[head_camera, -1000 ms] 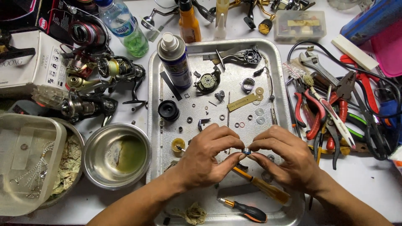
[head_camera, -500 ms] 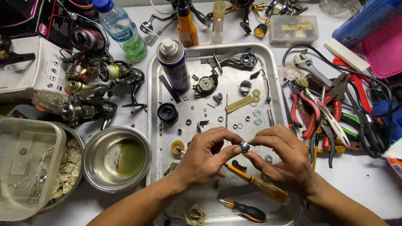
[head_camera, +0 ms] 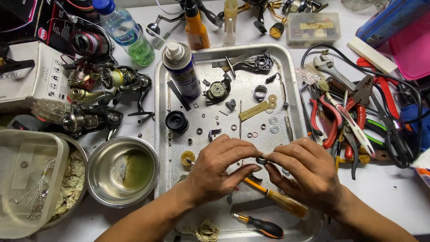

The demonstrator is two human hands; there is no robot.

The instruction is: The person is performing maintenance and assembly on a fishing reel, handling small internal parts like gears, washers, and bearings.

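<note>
Left hand (head_camera: 219, 168): enters from the lower left, palm down, over the lower half of the metal tray (head_camera: 295, 67). Fingers curled inward, thumb and fingertips pressed together on the left side of a small ring-shaped metal part (head_camera: 261, 160).

Right hand (head_camera: 309, 172): enters from the lower right, mirroring the left. Thumb and forefinger pinch the right side of the same part; remaining fingers loosely bent beneath.

Ring-shaped part: small, dark grey metal, round with a central bore, possibly a bearing; detail too small to confirm. Held between both hands, above the tray's lower centre, clear of the tray floor. The bore appears to face up toward the camera; no long axis can be made out.

Below the hands: yellow-handled screwdriver (head_camera: 280, 201), lying diagonally, handle toward the lower right; black-and-orange screwdriver (head_camera: 260, 225), near the tray's front edge.

Tray, upper half: spray can (head_camera: 181, 67), upright; black spool (head_camera: 177, 121); scattered washers (head_camera: 273, 120), screws and reel parts.

Left of tray: steel bowl (head_camera: 122, 171) with greenish liquid; fishing reels (head_camera: 103, 85); clear plastic container (head_camera: 27, 179).

Right of tray: red-handled pliers (head_camera: 329, 118) among other hand tools.
</note>
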